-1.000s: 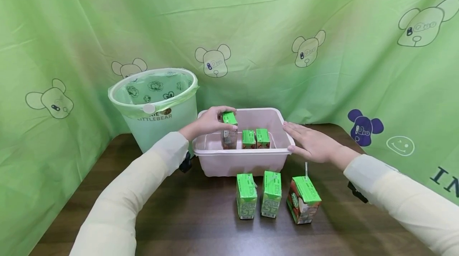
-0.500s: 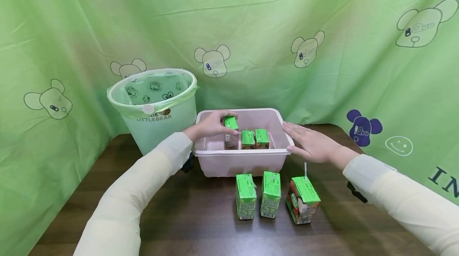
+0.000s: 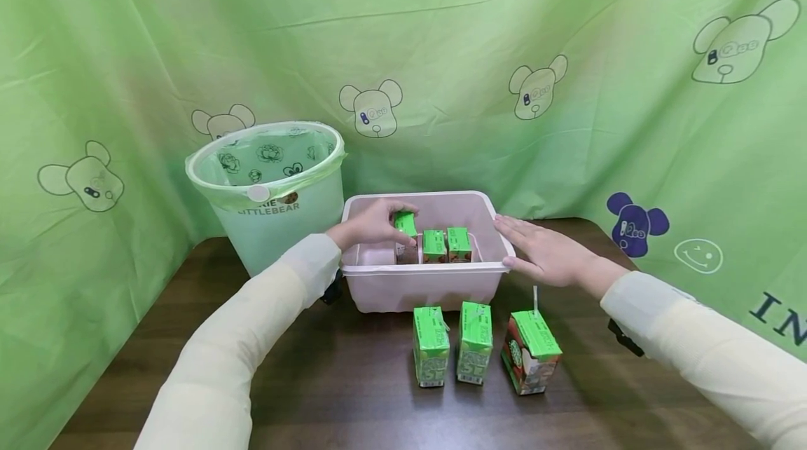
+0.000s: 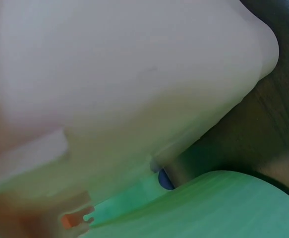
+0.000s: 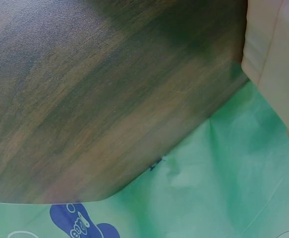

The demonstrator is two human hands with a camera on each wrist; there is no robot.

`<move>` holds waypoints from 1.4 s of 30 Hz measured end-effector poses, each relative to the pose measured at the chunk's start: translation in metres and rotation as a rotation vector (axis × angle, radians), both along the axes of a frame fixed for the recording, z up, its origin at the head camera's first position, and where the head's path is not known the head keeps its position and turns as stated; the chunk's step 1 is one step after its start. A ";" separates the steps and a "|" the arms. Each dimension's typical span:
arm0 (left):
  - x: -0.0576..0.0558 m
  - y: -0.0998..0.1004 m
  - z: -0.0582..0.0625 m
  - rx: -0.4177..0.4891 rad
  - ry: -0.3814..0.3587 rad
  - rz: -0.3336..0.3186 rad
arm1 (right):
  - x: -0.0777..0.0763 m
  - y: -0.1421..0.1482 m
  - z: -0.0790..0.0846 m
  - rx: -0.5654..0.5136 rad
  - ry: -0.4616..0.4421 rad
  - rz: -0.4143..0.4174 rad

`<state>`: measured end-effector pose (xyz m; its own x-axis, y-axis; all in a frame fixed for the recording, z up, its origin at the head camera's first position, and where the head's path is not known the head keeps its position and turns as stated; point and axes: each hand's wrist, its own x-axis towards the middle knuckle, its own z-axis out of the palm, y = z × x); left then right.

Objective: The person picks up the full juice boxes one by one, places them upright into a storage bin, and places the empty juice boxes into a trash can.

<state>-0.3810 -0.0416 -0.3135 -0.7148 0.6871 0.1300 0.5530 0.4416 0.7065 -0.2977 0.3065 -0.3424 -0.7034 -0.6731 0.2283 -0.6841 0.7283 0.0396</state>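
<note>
In the head view my left hand (image 3: 372, 223) reaches over the left rim of a pale pink plastic bin (image 3: 429, 290). Its thumb and fingers grip a juice box (image 3: 405, 223) with a bright green top, low inside the bin. Right of it two similar juice boxes, one (image 3: 433, 244) and another (image 3: 459, 242), stand upright side by side. My right hand (image 3: 548, 251) rests its straight fingers against the bin's right rim. The bin's wall (image 4: 134, 59) fills much of the left wrist view. From the right wrist, only the bin's corner (image 5: 278, 49) and a bit of hand appear.
Two green juice boxes (image 3: 431, 345) (image 3: 476, 341) and a red-brown one (image 3: 532, 352) with a raised straw stand in front of the bin on the dark wooden table (image 3: 328, 394). A mint-green lined pail (image 3: 277, 233) stands left. A green curtain (image 3: 441, 29) hangs behind.
My left hand has lowered the juice box further into the bin and slightly right, close to the other two. The right hand has stayed on the rim.
</note>
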 end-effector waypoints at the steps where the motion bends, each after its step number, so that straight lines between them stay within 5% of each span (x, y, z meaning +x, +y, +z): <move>1: 0.000 0.000 -0.001 -0.005 -0.007 0.001 | 0.000 0.000 0.000 -0.001 0.000 -0.001; 42: -0.006 0.008 -0.018 -0.145 -0.032 -0.018 | 0.000 0.000 0.000 -0.003 0.002 -0.011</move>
<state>-0.3865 -0.0335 -0.3315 -0.7043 0.7099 0.0053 0.5398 0.5307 0.6534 -0.2976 0.3060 -0.3429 -0.7103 -0.6647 0.2315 -0.6761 0.7358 0.0382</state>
